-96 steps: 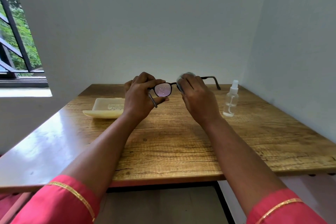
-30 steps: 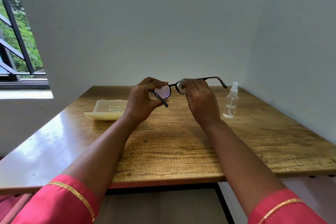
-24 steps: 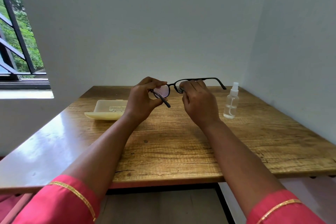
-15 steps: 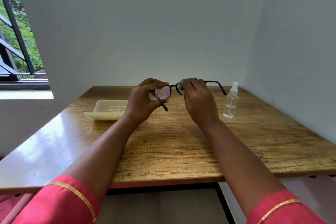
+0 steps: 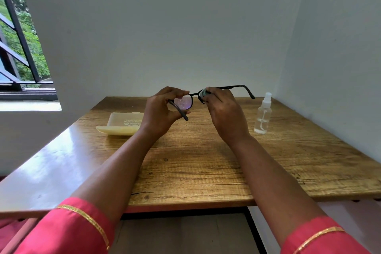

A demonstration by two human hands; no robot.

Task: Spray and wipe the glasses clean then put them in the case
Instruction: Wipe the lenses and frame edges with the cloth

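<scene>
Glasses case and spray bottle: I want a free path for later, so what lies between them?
In the head view, both hands hold the glasses above bare table between case and spray bottle.

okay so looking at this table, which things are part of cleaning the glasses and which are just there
Part of the job:
glasses, held by left hand
cleaning cloth, pinched on one lens by right hand
spray bottle
glasses case, lying open

Just there:
wooden table
window
</scene>
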